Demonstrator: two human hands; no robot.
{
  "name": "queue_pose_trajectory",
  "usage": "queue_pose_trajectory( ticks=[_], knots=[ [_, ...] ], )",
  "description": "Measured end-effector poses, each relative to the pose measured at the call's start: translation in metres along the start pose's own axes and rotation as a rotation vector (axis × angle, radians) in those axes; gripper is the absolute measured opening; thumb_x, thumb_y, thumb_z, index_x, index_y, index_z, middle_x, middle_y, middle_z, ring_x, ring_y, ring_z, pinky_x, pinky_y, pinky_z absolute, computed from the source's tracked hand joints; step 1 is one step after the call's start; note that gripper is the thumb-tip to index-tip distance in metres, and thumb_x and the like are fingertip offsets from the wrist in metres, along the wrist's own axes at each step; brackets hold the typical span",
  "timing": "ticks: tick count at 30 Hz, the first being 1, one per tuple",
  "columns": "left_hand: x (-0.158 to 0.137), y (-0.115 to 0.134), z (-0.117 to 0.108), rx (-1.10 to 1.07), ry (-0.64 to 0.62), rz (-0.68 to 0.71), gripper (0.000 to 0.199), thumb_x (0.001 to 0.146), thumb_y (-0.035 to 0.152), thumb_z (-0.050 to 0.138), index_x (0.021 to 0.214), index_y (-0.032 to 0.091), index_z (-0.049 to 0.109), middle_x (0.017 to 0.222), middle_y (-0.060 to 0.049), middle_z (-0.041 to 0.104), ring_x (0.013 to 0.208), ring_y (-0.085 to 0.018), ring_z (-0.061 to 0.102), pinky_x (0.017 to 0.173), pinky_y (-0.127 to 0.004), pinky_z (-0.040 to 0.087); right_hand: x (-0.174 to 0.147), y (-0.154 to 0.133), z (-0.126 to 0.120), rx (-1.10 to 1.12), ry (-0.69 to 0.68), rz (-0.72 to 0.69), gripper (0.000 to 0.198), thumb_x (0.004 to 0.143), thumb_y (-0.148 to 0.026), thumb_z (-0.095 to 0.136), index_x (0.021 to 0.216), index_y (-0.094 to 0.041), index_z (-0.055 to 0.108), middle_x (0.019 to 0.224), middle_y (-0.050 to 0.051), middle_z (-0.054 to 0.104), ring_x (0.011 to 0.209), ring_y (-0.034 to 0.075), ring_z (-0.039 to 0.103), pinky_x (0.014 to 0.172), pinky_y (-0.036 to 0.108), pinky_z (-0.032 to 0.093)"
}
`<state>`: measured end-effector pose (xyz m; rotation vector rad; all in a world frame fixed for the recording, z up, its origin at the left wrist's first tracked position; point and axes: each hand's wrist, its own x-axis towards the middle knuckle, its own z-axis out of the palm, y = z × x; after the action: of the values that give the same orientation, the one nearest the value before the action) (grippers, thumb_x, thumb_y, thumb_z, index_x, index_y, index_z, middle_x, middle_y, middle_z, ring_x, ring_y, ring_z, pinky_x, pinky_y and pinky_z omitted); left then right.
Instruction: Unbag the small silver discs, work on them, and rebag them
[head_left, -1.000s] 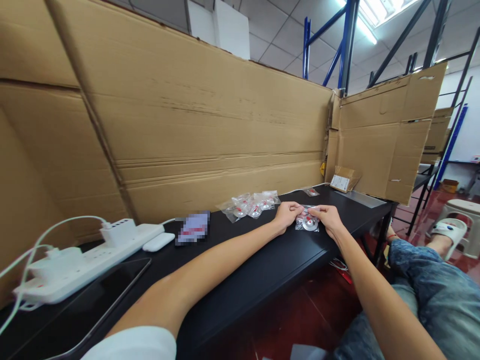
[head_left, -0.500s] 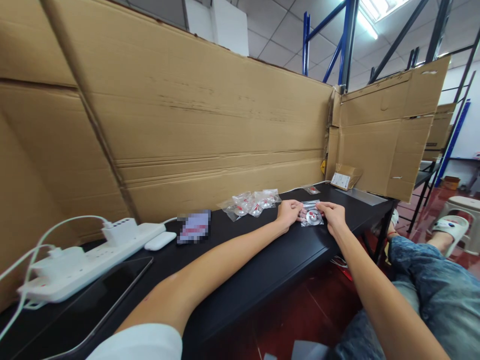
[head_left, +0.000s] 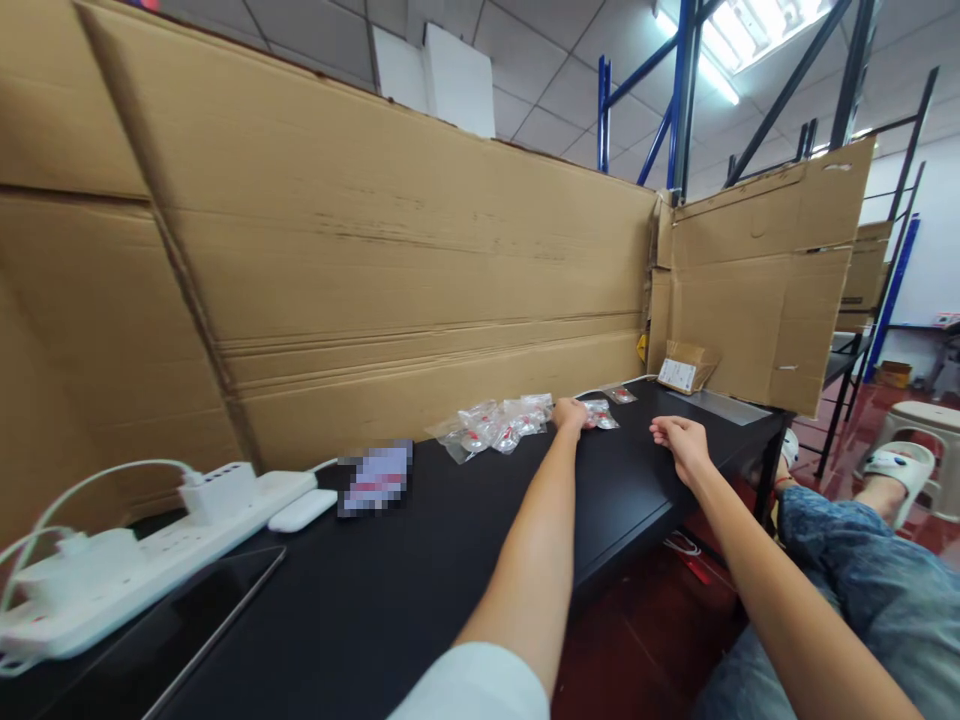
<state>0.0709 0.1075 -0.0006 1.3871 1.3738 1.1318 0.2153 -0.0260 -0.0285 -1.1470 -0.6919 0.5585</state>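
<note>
Near the back edge of the counter [head_left: 431,560], our left hand [head_left: 570,413] is grasping a bag [head_left: 602,415], seemingly for steadiness; our right hand [head_left: 682,446] is holding nothing visible, fingers released.

The left arm [head_left: 529,570] wears a pale short sleeve [head_left: 480,690] with a rounded hem; the forearm and left hand [head_left: 571,414] are bare. The right arm [head_left: 795,590] and right hand [head_left: 684,446] are also bare. At right, seemingly the person's own, are mottled blue jeans [head_left: 862,570] and a white slipper [head_left: 910,467] with small dark spots.
</note>
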Motion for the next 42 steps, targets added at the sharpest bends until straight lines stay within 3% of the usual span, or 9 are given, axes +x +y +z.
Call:
queue_pose_trajectory(
  ticks=[4, 9, 20, 27, 31, 34, 37, 39, 42],
  knots=[
    [0.019, 0.014, 0.039, -0.029, 0.051, -0.050, 0.016, 0.081, 0.012, 0.059, 0.092, 0.013, 0.071, 0.081, -0.011, 0.072, 0.052, -0.016, 0.067, 0.046, -0.022, 0.049, 0.008, -0.002, -0.029, -0.144, 0.024, -0.071, 0.016, 0.065, -0.023, 0.060, 0.072, -0.013, 0.071, 0.069, 0.008, 0.071, 0.058, 0.014, 0.063, 0.060, 0.026, 0.052],
    [0.031, 0.018, 0.071, -0.021, 0.102, -0.024, 0.020, 0.088, 0.022, 0.053, 0.096, 0.019, 0.071, 0.086, -0.008, 0.072, 0.057, -0.015, 0.069, 0.048, -0.021, 0.049, 0.003, -0.011, -0.053, -0.554, -0.002, -0.221, 0.022, 0.071, -0.027, 0.055, 0.078, -0.016, 0.072, 0.071, 0.006, 0.072, 0.066, 0.018, 0.066, 0.066, 0.028, 0.049],
    [0.061, 0.009, 0.059, 0.240, 0.077, 0.154, 0.028, 0.088, 0.020, 0.054, 0.113, 0.013, 0.064, 0.100, -0.012, 0.071, 0.072, -0.016, 0.072, 0.064, -0.021, 0.051, -0.012, -0.013, -0.037, -0.976, 0.017, -0.361, 0.020, 0.076, -0.020, 0.051, 0.074, -0.018, 0.071, 0.072, 0.006, 0.071, 0.069, 0.018, 0.065, 0.065, 0.026, 0.040],
    [0.027, 0.010, 0.039, 0.571, 0.102, 0.386, 0.030, 0.089, 0.015, 0.046, 0.113, 0.006, 0.062, 0.115, -0.023, 0.062, 0.113, -0.027, 0.060, 0.091, -0.034, 0.047, -0.010, -0.009, -0.041, -1.020, -0.011, -0.388, 0.019, 0.076, -0.017, 0.050, 0.075, -0.018, 0.069, 0.069, 0.004, 0.069, 0.067, 0.017, 0.064, 0.064, 0.025, 0.040],
    [-0.004, 0.012, 0.030, 0.820, -0.111, 0.718, 0.028, 0.087, 0.010, 0.047, 0.111, 0.012, 0.062, 0.121, -0.017, 0.060, 0.119, -0.025, 0.053, 0.098, -0.035, 0.043, -0.009, -0.007, -0.043, -1.052, -0.041, -0.396, 0.019, 0.076, -0.016, 0.050, 0.080, -0.017, 0.069, 0.074, 0.004, 0.070, 0.069, 0.016, 0.064, 0.067, 0.024, 0.041],
    [-0.032, 0.008, 0.018, 0.942, -0.293, 0.852, 0.022, 0.086, 0.010, 0.050, 0.101, 0.015, 0.064, 0.106, -0.013, 0.065, 0.109, -0.023, 0.058, 0.093, -0.034, 0.045, -0.007, -0.004, -0.045, -1.094, -0.075, -0.429, 0.019, 0.076, -0.016, 0.051, 0.082, -0.016, 0.069, 0.079, 0.006, 0.070, 0.072, 0.017, 0.063, 0.069, 0.025, 0.042],
    [-0.057, 0.000, -0.011, 1.056, -0.362, 1.009, 0.023, 0.089, 0.014, 0.045, 0.105, 0.016, 0.061, 0.102, -0.012, 0.064, 0.106, -0.025, 0.057, 0.090, -0.038, 0.046, -0.007, -0.003, -0.047, -1.123, -0.092, -0.454, 0.020, 0.077, -0.017, 0.050, 0.083, -0.016, 0.069, 0.081, 0.006, 0.070, 0.074, 0.017, 0.063, 0.070, 0.025, 0.042],
    [-0.066, -0.005, -0.042, 1.120, -0.281, 1.078, 0.025, 0.089, 0.012, 0.042, 0.106, 0.014, 0.061, 0.104, -0.015, 0.063, 0.109, -0.028, 0.053, 0.090, -0.040, 0.045, -0.006, -0.003, -0.047, -1.140, -0.093, -0.455, 0.019, 0.077, -0.017, 0.052, 0.083, -0.016, 0.070, 0.080, 0.006, 0.070, 0.074, 0.017, 0.063, 0.070, 0.026, 0.041],
    [-0.063, -0.006, -0.094, 1.164, -0.129, 1.012, 0.024, 0.085, 0.013, 0.048, 0.104, 0.011, 0.064, 0.106, -0.022, 0.061, 0.114, -0.035, 0.049, 0.097, -0.047, 0.039, -0.006, -0.003, -0.048, -1.147, -0.099, -0.453, 0.019, 0.076, -0.017, 0.052, 0.083, -0.016, 0.070, 0.080, 0.006, 0.070, 0.074, 0.018, 0.063, 0.070, 0.026, 0.041]
  ],
)
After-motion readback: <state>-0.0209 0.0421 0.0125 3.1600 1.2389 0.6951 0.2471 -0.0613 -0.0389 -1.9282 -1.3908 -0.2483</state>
